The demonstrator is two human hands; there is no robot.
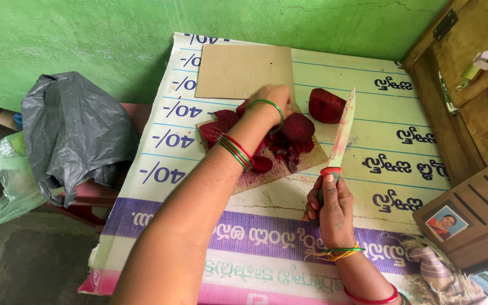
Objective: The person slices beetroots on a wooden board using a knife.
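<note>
Gripping a knife in right hand, fist closed round the handle, stained blade pointing away over the desk. Reaching left hand to the cutting board, fingers hidden, so grip unclear. Lying cut already: beetroot pieces and small bits on the board. Waiting uncut just beyond: one large beetroot chunk. Cardboard sheet farthest back.

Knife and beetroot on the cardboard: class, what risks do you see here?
1. The right hand holds the knife blade-up near the left hand reaching over the beetroot pieces; a cut seems possible.
2. One beetroot half lies off the stained cardboard piece, so juice may stain the printed sheet.
</note>
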